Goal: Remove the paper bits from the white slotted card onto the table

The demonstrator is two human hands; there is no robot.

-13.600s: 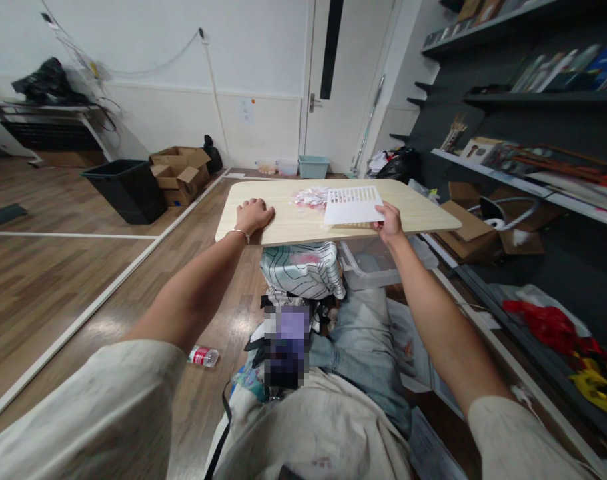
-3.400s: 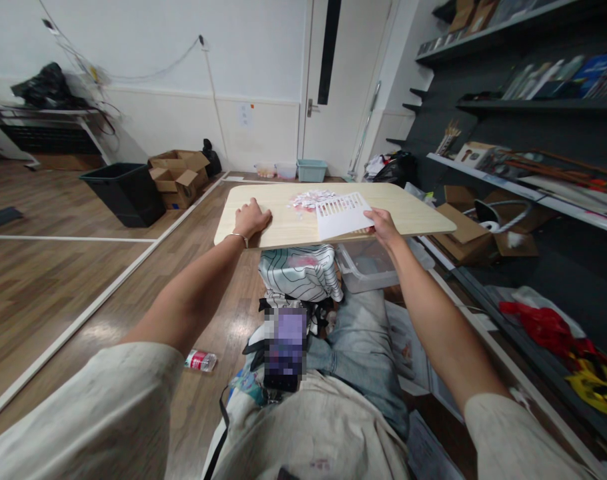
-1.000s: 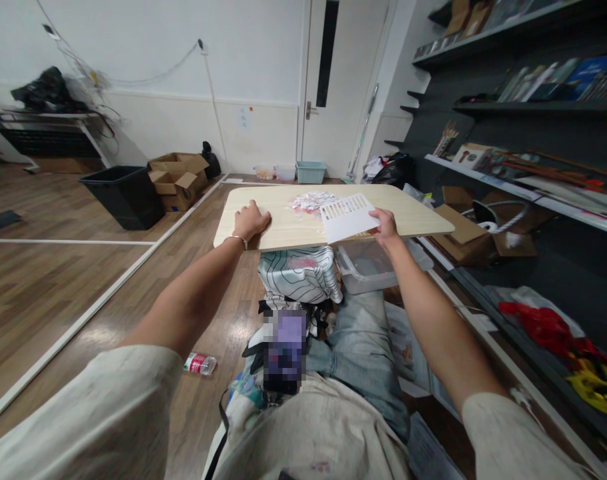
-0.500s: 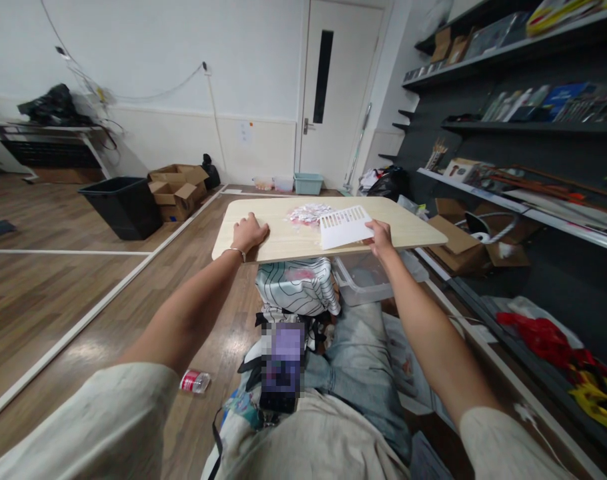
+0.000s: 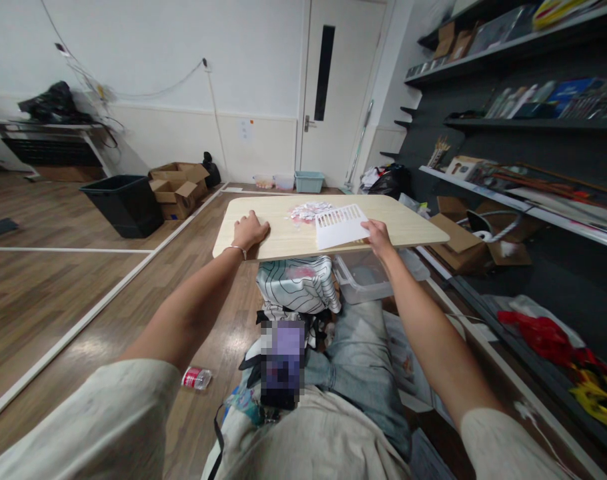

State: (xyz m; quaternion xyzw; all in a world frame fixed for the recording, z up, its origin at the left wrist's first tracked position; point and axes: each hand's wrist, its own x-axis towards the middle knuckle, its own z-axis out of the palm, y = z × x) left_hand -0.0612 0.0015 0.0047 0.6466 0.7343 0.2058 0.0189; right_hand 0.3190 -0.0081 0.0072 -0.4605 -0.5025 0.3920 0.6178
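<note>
My right hand (image 5: 377,237) pinches the right edge of a white card (image 5: 339,232) with a row of narrow slots cut along its far side. The card is tilted slightly, low over the pale wooden board (image 5: 403,223). Just beyond and left of it lies a pile of small white and pink paper pieces (image 5: 311,211), partly covered by the card. My left hand (image 5: 251,232) rests on the left part of the board, palm down, holding nothing visible; its fingers are loosely bent and apart.
Under the board are a patterned cloth-covered block (image 5: 296,287) and a clear plastic bin (image 5: 366,280). A phone (image 5: 283,363), blurred out, lies near my lap. Left on the floor are a bottle (image 5: 197,378), a black bin (image 5: 126,207) and cardboard boxes (image 5: 178,190). Shelves (image 5: 523,123) line the right.
My right hand has shifted the slotted card slightly left, nearer the paper pieces. My left hand stays in place on the board.
</note>
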